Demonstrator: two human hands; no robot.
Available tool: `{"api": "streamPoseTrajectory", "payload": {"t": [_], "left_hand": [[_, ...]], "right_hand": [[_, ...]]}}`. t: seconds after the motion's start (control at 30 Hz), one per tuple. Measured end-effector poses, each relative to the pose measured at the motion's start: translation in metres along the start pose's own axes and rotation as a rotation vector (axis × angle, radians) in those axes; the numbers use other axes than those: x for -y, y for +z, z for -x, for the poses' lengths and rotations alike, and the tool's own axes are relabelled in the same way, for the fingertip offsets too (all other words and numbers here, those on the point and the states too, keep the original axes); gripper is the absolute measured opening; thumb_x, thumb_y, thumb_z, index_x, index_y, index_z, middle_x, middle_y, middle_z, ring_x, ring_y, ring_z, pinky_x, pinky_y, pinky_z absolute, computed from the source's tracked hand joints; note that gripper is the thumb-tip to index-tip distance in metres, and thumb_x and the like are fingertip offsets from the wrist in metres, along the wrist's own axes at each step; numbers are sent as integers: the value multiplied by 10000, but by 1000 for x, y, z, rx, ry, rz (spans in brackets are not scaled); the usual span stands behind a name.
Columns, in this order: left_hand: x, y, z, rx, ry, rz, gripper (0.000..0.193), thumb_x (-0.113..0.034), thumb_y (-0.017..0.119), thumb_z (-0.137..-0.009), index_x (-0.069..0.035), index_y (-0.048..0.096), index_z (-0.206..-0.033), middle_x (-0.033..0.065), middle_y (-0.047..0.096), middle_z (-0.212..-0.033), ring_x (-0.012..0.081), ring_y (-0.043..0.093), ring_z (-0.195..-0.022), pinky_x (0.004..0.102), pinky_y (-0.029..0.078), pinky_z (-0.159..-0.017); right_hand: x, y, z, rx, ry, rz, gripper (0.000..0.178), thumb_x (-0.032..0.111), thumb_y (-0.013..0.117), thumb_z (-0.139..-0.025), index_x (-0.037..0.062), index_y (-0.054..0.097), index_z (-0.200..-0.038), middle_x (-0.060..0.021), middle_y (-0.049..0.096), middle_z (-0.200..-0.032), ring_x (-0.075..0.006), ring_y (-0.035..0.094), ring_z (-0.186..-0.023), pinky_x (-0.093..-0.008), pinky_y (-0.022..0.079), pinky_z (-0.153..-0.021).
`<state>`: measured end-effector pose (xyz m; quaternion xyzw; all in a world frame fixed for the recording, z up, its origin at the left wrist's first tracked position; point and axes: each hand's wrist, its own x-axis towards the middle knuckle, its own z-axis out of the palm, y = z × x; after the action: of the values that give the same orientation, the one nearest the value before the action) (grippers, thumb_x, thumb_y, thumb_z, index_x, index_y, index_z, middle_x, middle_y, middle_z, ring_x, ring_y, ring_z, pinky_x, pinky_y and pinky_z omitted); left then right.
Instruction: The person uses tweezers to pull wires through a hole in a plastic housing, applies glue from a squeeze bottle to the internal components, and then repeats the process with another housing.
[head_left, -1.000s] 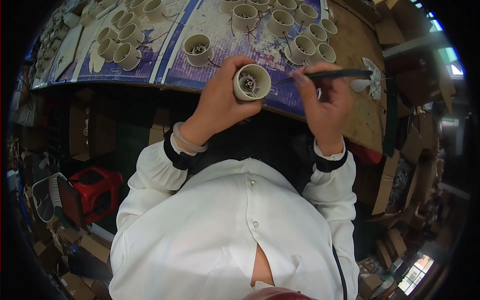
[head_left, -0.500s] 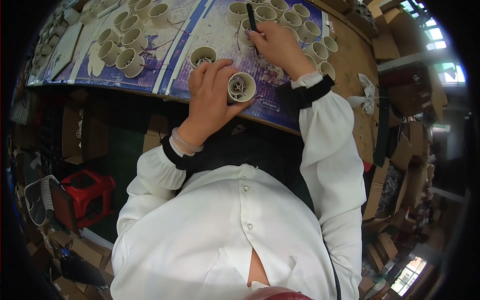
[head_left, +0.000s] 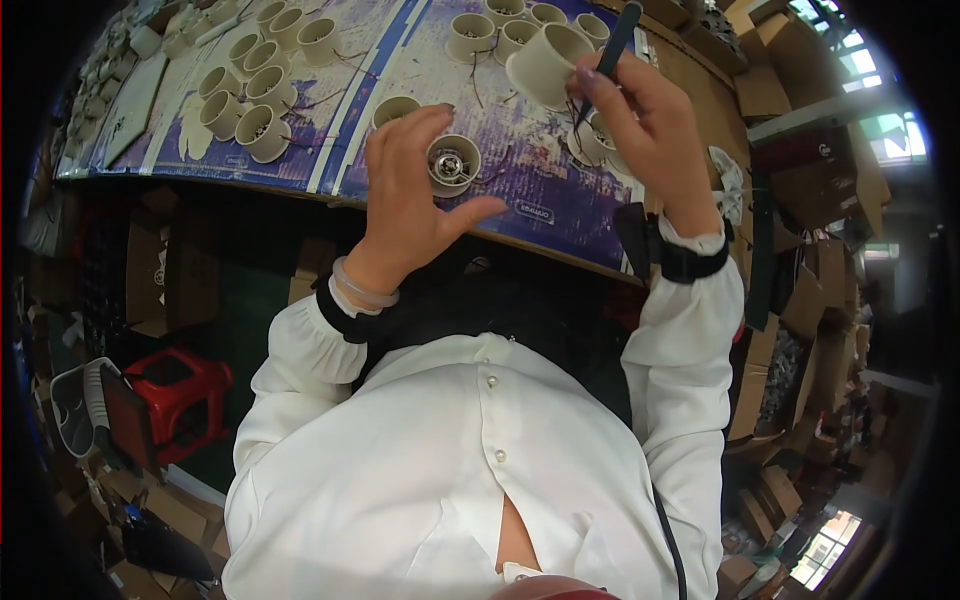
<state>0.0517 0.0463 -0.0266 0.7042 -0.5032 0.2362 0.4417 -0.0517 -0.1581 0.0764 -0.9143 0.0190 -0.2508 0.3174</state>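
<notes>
My right hand (head_left: 655, 125) grips dark tweezers (head_left: 612, 50) and, with the same fingers, a cream plastic cup (head_left: 550, 68), lifted and tilted above the table. My left hand (head_left: 405, 190) is open, thumb spread out to the right. Beside its palm stands a cream cup (head_left: 453, 165) with a shiny round metal part inside and thin wires trailing out; whether the hand touches it I cannot tell. Another cup (head_left: 395, 106) is partly hidden behind the left fingers. Near my right hand, a further cup (head_left: 590, 150) sits by the tweezer tips, partly covered.
Several similar cups with small parts and wires stand at the far middle (head_left: 472, 40) and on the left (head_left: 262, 135) of the cardboard-covered table (head_left: 330, 150). Cardboard boxes (head_left: 825, 160) are stacked at the right. A red stool (head_left: 185, 400) is on the floor at left.
My left hand has opened from the cup it held and shifted slightly left. My right hand has moved right and nearer, lifting a cup while keeping the tweezers.
</notes>
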Motion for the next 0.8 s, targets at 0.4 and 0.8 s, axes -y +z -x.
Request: {"api": "streamPoseTrajectory", "payload": {"t": [0.4, 0.8], "left_hand": [[-19, 5, -17, 529, -646, 1163, 519, -359, 496, -977, -20, 402, -1358, 98, 605, -1092, 178, 645, -911, 262, 545, -631], [-6, 17, -9, 520, -841, 2047, 445, -352, 492, -980, -39, 467, -1294, 93, 603, -1148, 173, 625, -995, 305, 584, -730]], "right_hand": [[33, -1, 74, 32, -367, 75, 78, 10, 596, -868, -27, 606, -936, -142, 652, -969, -259, 639, -863, -330, 507, -752], [0, 29, 112, -309, 413, -814, 190, 149, 517, -978, 3, 564, -1091, -83, 616, -946, -139, 587, -834, -245, 459, -743]]}}
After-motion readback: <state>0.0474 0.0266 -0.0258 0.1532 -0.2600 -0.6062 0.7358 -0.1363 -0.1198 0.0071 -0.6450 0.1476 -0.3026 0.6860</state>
